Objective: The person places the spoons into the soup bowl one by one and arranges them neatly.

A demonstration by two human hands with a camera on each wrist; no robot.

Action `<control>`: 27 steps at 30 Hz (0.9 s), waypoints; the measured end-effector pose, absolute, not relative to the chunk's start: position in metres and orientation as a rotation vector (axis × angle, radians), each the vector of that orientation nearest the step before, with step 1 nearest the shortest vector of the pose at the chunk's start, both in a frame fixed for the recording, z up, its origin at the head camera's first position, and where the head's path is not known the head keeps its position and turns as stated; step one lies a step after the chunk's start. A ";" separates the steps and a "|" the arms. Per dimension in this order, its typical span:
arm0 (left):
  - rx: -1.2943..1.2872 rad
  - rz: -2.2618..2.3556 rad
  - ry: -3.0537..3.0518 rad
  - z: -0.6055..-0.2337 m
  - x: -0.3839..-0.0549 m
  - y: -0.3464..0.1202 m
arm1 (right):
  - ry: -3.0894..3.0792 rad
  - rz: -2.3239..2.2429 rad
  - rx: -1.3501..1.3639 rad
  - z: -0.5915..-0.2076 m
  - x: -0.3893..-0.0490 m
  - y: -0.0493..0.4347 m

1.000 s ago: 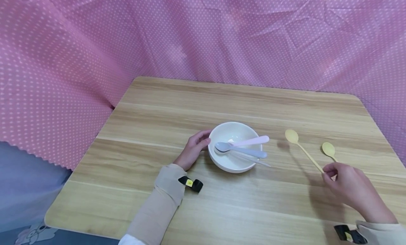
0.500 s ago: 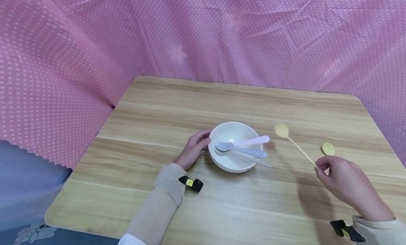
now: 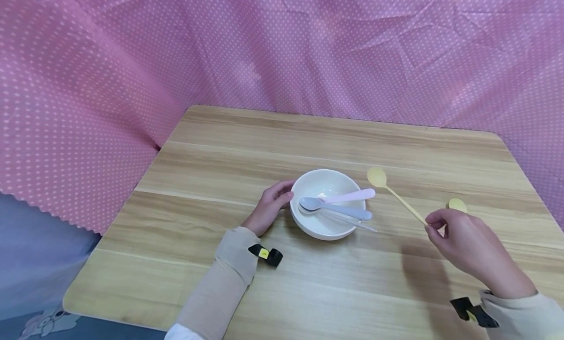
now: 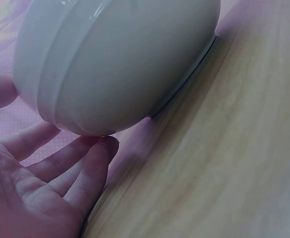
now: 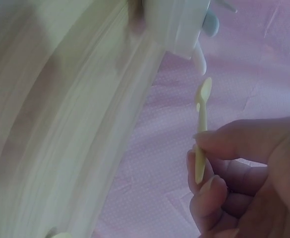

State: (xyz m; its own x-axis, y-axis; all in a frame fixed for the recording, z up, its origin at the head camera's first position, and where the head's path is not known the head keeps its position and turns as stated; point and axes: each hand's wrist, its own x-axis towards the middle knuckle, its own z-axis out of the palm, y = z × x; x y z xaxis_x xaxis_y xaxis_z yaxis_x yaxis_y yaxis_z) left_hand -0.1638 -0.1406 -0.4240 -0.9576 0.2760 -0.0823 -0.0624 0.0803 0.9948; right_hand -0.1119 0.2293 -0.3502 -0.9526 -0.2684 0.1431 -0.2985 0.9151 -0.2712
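taking twelve o'clock as straight ahead in the head view, we find the white bowl point(image 3: 323, 181) near the middle of the bench point(image 3: 317, 291), with the left hand point(image 3: 269, 207) at its nine o'clock side. that hand's fingers are spread, their tips touching the outer wall, probably so that the bowl stays steady. the right hand point(image 3: 467, 247), at four o'clock from the bowl, pinches the handle end of the long yellow spoon point(image 3: 403, 200) between thumb and fingers; we judge it lifted off the bench, the head pointing between ten and eleven. gripping so far back seems to leave the head free. inside the bowl lie the pink spoon point(image 3: 350, 195), the blue spoon point(image 3: 350, 212) and the pale spoon point(image 3: 362, 225), handles leaning over the rim from three to four o'clock. we think these handles are the main obstacle on that side, while the far inner wall is bare. the small yellow spoon point(image 3: 458, 205) lies at three o'clock from the bowl, its handle hidden from us by the right hand. beyond the bench, toward twelve, hangs the pink dotted cloth point(image 3: 308, 61).
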 end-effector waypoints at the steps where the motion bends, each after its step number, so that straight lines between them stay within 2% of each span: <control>1: 0.215 1.968 2.106 -0.428 -0.166 -0.141 | -2.965 0.446 0.456 -0.350 -0.112 0.228; 7: 0.210 1.993 2.095 -0.447 -0.175 -0.142 | -2.958 0.465 0.506 -0.350 -0.115 0.216; 27: 0.249 2.059 2.115 -0.450 -0.174 -0.140 | -3.030 0.480 0.674 -0.352 -0.129 0.185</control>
State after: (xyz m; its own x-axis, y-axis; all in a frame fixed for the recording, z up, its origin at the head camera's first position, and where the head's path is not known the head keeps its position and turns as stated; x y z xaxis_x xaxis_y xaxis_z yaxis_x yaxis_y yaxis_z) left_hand -0.1741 -0.1400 -0.4503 -0.9699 0.2432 -0.0113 -0.0048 0.0272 0.9996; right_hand -0.1290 0.1850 -0.3516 -0.9079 -0.4140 0.0657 -0.4141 0.8613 -0.2945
